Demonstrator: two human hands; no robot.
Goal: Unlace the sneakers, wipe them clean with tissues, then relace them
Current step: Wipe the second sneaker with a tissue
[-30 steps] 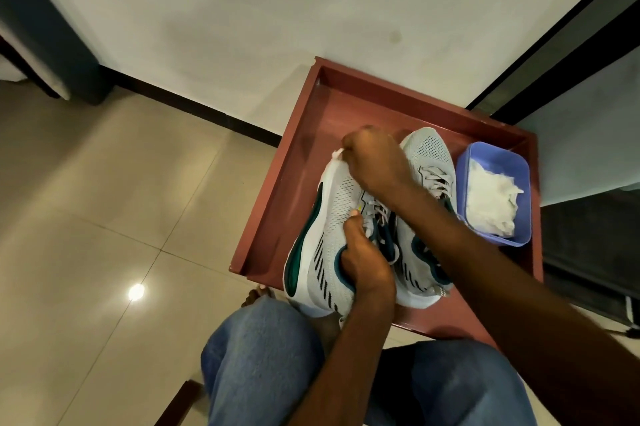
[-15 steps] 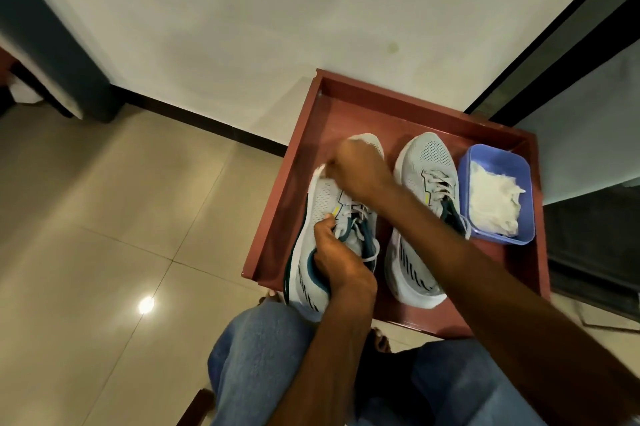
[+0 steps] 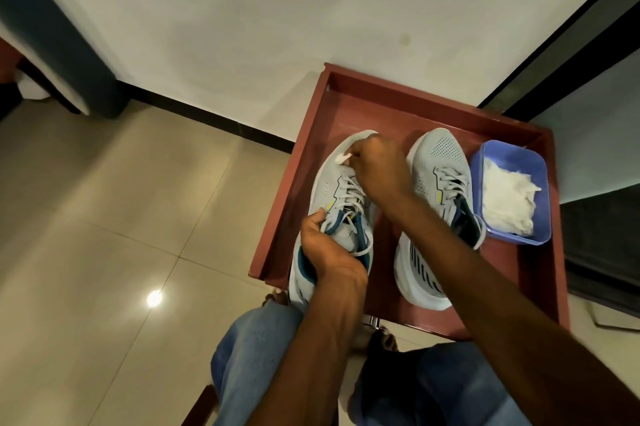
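Two grey sneakers with teal collars and grey laces lie toes-away in a red tray [image 3: 363, 103]. My left hand [image 3: 325, 249] grips the collar of the left sneaker [image 3: 327, 186], thumb by the upper eyelets. My right hand [image 3: 377, 165] is over that shoe's toe, pinching a small white tissue wad [image 3: 343, 157] against the toe's left side. The right sneaker [image 3: 438, 162] stands laced beside it, its heel part hidden by my right forearm.
A blue plastic tub [image 3: 540, 162] of white tissues [image 3: 505, 197] sits in the tray's right side. A white wall with dark skirting is behind; a dark door frame [image 3: 568, 41] at right. Tiled floor [image 3: 104, 217] lies left; my jeans-clad knees [image 3: 252, 349] are below.
The left sneaker went from tilted on its side to lying flat, upper facing me. My right hand with the tissue stayed over its toe; the view shifted slightly.
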